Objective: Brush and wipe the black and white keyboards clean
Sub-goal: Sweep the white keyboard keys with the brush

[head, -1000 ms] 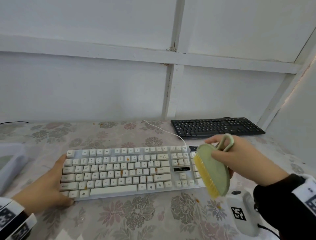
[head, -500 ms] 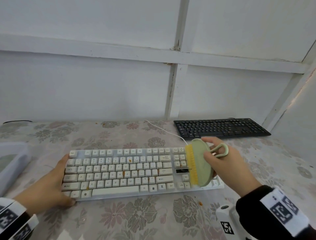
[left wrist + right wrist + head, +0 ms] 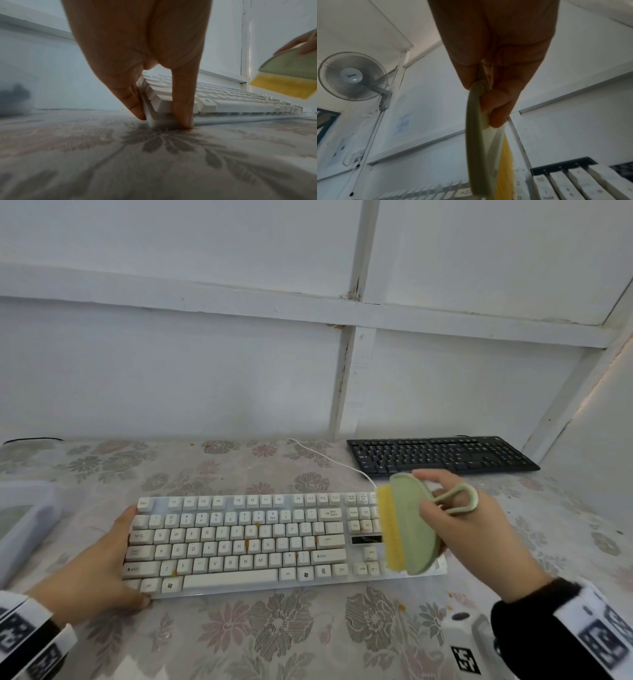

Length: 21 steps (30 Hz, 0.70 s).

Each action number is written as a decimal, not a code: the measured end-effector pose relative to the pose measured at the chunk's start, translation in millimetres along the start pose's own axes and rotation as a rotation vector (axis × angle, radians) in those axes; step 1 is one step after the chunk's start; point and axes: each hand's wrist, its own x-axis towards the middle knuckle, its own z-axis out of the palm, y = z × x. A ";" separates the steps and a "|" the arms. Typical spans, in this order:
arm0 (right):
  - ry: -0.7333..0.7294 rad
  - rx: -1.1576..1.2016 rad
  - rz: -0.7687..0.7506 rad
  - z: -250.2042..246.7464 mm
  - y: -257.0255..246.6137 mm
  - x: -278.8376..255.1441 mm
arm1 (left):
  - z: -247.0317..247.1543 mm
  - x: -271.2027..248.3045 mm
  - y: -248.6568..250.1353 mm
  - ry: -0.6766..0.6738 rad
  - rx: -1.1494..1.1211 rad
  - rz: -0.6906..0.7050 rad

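The white keyboard (image 3: 239, 542) lies in front of me on the flowered tablecloth, with orange stains on several keys. My left hand (image 3: 116, 559) braces its left end, with straight fingers on the side edge and the thumb (image 3: 183, 108) at the front corner. My right hand (image 3: 442, 508) grips a green brush (image 3: 407, 529) by its body and loop handle. The brush is held on edge over the number pad, and its yellow bristles (image 3: 390, 529) face left. In the right wrist view the bristles (image 3: 506, 169) hang just above the keys (image 3: 590, 186). The black keyboard (image 3: 442, 455) lies at the back right, untouched.
A translucent plastic box (image 3: 24, 518) stands at the left table edge. A white device with a black marker (image 3: 469, 642) sits near the front right. The white cable (image 3: 329, 460) runs back toward the wall. Orange crumbs (image 3: 400, 607) lie in front of the keyboard. The white wall is close behind.
My right hand has carried the brush left and up, from off the keyboard's right end to over the number pad. The left hand has stayed on the left end.
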 end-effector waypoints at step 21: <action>0.025 0.054 -0.012 10.5 -15.9 -0.7 | -4.0 -15.6 30.7 -0.057 0.016 -0.080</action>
